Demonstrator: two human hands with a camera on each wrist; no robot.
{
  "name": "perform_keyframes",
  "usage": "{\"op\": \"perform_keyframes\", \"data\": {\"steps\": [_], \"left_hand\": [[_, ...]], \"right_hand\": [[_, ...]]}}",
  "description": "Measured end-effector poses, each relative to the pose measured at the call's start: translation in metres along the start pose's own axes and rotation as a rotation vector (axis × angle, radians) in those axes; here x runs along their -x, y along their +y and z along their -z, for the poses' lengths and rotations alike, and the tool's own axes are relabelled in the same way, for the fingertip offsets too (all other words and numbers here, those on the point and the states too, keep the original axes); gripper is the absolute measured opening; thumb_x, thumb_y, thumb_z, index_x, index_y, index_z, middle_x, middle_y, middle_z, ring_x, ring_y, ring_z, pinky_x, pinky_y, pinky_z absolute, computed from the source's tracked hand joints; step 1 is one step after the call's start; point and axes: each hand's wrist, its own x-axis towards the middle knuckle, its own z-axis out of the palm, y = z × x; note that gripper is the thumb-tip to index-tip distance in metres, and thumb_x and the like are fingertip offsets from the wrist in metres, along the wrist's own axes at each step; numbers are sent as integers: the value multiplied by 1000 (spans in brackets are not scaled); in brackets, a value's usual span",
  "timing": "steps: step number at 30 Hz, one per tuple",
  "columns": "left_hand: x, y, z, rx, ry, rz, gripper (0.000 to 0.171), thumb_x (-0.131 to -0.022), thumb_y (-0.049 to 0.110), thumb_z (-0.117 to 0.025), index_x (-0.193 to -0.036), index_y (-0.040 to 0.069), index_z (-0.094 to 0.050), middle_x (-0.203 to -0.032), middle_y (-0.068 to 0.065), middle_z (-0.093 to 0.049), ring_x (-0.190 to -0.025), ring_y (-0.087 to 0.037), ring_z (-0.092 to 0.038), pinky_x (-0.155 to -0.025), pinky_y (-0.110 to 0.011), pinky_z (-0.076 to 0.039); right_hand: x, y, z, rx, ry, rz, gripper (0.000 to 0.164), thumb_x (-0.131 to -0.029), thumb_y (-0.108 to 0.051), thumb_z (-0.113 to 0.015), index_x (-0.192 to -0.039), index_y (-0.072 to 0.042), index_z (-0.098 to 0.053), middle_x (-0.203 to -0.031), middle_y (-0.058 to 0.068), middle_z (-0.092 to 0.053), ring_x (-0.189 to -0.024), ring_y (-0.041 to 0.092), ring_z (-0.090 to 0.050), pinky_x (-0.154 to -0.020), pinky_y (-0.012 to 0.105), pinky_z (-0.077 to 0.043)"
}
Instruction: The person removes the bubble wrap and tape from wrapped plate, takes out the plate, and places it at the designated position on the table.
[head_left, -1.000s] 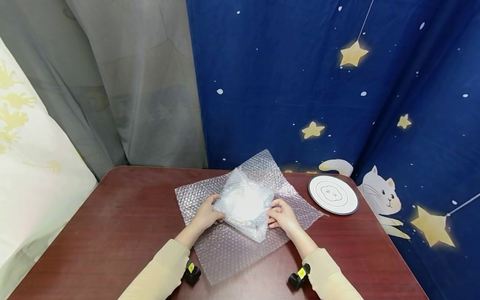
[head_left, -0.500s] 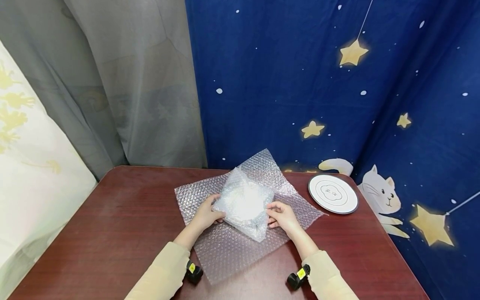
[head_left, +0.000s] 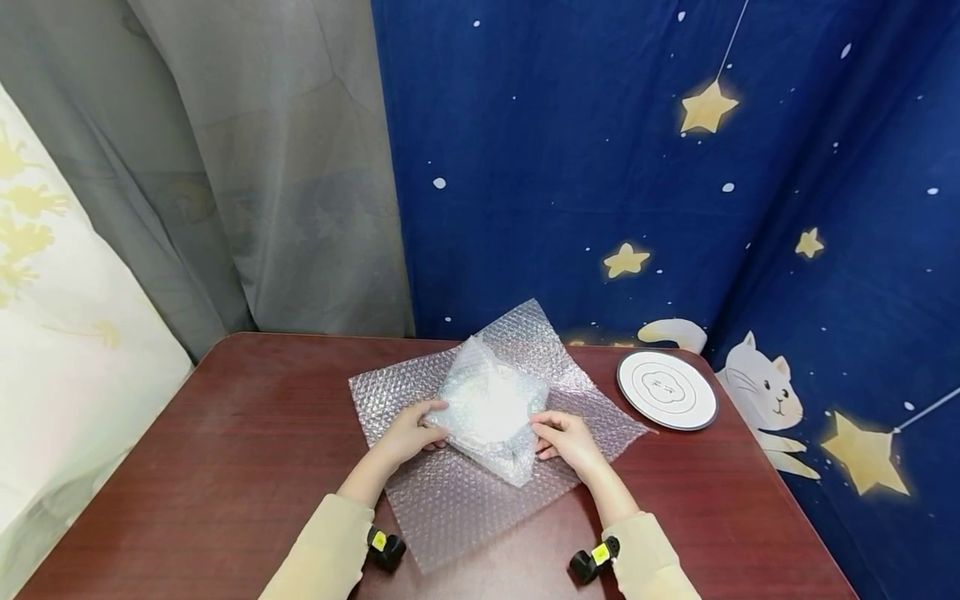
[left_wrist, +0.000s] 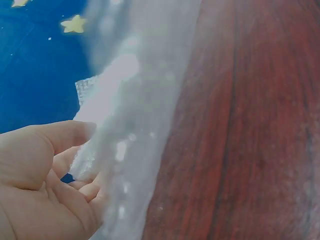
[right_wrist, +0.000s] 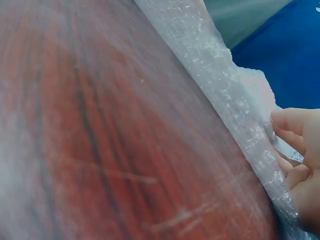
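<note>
A bubble-wrapped bundle (head_left: pixel 491 404) with folded corners rests on a larger spread sheet of bubble wrap (head_left: pixel 465 517). Bright glare washes out its middle, so its contents cannot be made out. At its left edge, my left hand (head_left: pixel 405 434) holds the wrap between thumb and fingers. My right hand (head_left: pixel 567 440) pinches the right edge near the lower corner. In the left wrist view, the left thumb (left_wrist: pixel 75 134) lies against the whitish wrap (left_wrist: pixel 107 105), with the other fingers curled below. The right wrist view has the right hand (right_wrist: pixel 302 150) at the wrap's far edge.
A white plate (head_left: pixel 667 390) with a dark rim and a line drawing lies at the back right of the red-brown wooden table (head_left: pixel 247 433). Behind the table hang a grey curtain (head_left: pixel 300 208) and a blue star-patterned curtain (head_left: pixel 525 167).
My left hand has drawn back slightly down and left along the bundle's edge. My right fingers have shifted a little lower on the right edge. Bundle and sheet stay nearly in place.
</note>
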Motion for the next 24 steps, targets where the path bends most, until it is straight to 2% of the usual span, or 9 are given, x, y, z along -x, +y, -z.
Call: {"op": "perform_keyframes", "data": {"steps": [3,10,17,24], "left_hand": [[1,-2,1,-3,-13,1,50,-88,2,-64,-135,-6,-48,-84,-15,-67,-79,-32,-66,-69,-42,-53],[7,-1,6,2,-45,9,54,-90,10,-65,-139,0,-46,-88,-9,-67,-84,-26,-65,-72,-40,-52],[8,-3,6,28,-44,3,53,-92,9,-63,-140,-2,-44,-93,-12,-65,-87,-29,-64,-78,-42,-52],[7,-7,4,54,-17,-6,52,-91,7,-63,-139,-2,-45,-94,-14,-65,-87,-32,-64,-78,-44,-52]], "right_hand": [[2,0,1,9,-29,13,28,-91,-9,-64,-113,8,-64,-91,11,-65,-68,20,-64,-60,32,-56],[21,-32,-1,68,-128,32,32,-91,-4,-63,-117,14,-59,-93,17,-65,-76,31,-64,-69,42,-56],[25,-37,-3,136,-144,51,33,-88,-3,-67,-117,11,-60,-85,15,-67,-72,26,-64,-68,39,-55],[25,-36,-3,175,-170,75,34,-87,-2,-68,-118,11,-60,-76,15,-65,-71,29,-63,-67,39,-55]]}}
